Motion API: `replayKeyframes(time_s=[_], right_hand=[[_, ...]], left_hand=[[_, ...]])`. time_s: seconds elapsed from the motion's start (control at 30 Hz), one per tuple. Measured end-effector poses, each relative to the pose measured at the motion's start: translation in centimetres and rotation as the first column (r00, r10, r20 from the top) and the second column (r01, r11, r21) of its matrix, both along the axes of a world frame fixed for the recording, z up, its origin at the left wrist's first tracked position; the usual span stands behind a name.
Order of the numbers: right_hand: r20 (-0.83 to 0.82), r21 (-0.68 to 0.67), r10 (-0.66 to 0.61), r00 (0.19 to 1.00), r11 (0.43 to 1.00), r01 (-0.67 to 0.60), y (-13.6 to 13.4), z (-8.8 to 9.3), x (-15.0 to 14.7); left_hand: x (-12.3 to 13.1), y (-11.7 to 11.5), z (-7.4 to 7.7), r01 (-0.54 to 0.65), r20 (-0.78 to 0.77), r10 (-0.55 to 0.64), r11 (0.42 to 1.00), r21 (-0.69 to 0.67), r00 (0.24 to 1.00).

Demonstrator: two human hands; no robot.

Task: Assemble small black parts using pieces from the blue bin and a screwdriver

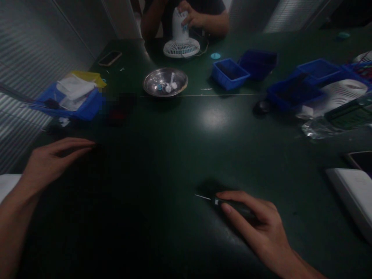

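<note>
On the right, my right hand [252, 221] is closed around a dark screwdriver [216, 202] whose thin metal shaft points left, low over the green table [162, 155]. My left hand [62, 157] is at the left side of the table, thumb and fingers pressed together at the tips. Whatever may be between those fingertips is too dark to make out. A metal bowl [149, 83] with small white and blue parts stands at the far middle.
Blue bins [229, 79] stand at the back right, near a white fan part [345, 93]. A blue bin [90, 104] with white cloth is at the left. Across the table, a person's hands hold a white fan [180, 29]. A white box [351, 190] lies at right.
</note>
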State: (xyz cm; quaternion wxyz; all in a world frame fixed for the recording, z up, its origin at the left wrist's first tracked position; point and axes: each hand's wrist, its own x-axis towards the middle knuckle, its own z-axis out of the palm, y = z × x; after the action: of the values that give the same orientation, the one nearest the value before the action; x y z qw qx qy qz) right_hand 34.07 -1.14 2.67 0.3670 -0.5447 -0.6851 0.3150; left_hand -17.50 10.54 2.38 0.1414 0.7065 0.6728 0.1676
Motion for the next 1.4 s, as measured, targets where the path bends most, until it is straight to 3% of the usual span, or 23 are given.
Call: replayKeyframes(time_s=[0.43,0.53,0.6,0.67,0.8,0.87,0.93,1.1,1.4], right_hand=[[-0.009,-0.038,0.006,1.000,0.999,-0.006,0.1,0.1,-0.1],[-0.009,-0.031,0.007,1.000,0.999,-0.007,0.2,0.2,-0.1],[-0.008,-0.027,0.012,1.000,1.000,-0.013,0.2,0.2,-0.2],[0.001,-0.033,0.025,1.000,0.999,-0.025,0.1,0.1,-0.2],[0.032,-0.035,0.082,0.996,0.996,-0.081,-0.2,-0.5,-0.2],[0.040,-0.020,0.143,0.989,0.990,-0.143,-0.4,-0.7,-0.3],[0.042,-0.001,0.201,0.979,0.979,-0.202,-0.4,-0.7,-0.3],[0.050,0.006,0.237,0.970,0.971,-0.238,-0.4,-0.5,-0.5],[0.078,0.025,0.236,0.969,0.971,-0.239,-0.4,-0.3,-0.6]], left_hand=[[-0.2,-0.1,0.0,-0.077,0.025,0.078,0.996,-0.036,0.997],[1.1,0.1,0.2,-0.091,0.034,0.094,0.992,-0.087,0.995],[3.6,-0.2,0.2,-0.011,0.077,0.022,0.991,-0.135,0.997],[7.6,-1.2,-0.1,0.169,0.178,-0.135,0.967,-0.191,0.975],[17.1,-4.6,-1.2,0.544,0.411,-0.477,0.837,-0.056,0.777],[20.3,-6.2,-1.7,0.637,0.462,-0.577,0.770,0.033,0.674],[21.8,-7.2,-1.9,0.663,0.456,-0.637,0.738,0.125,0.622],[21.5,-7.5,-2.1,0.654,0.482,-0.615,0.749,0.107,0.624],[21.2,-7.5,-2.3,0.699,0.535,-0.633,0.707,0.104,0.560]])
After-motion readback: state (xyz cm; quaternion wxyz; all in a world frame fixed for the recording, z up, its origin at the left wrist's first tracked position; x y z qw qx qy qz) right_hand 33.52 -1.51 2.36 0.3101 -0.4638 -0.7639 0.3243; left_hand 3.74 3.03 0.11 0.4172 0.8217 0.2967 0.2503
